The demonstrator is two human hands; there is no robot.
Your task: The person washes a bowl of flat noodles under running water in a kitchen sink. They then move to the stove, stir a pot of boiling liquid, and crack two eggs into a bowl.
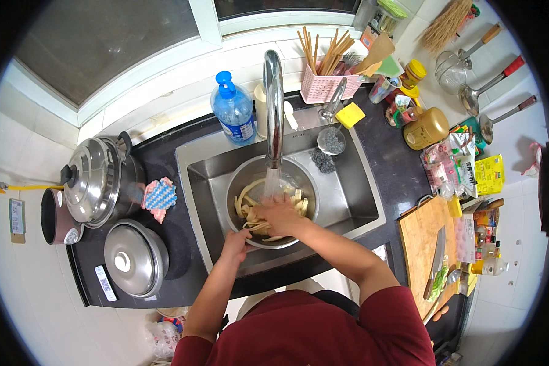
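A round stainless steel bowl rests inside the sink, below the tall faucet. Water runs from the spout into it. Pale yellow, flat food strips lie in the bowl; I cannot tell their exact kind. My left hand grips the bowl's near left rim, thumb over the edge. Inside the bowl, my right hand lies palm down on the strips under the stream, its fingers stretched and apart. The water partly hides its fingertips.
Left of the sink stand a lidded pot, a lidded pan and a blue-white cloth. Behind it are a blue pump bottle and a pink chopstick basket. At right, a cutting board bears a knife.
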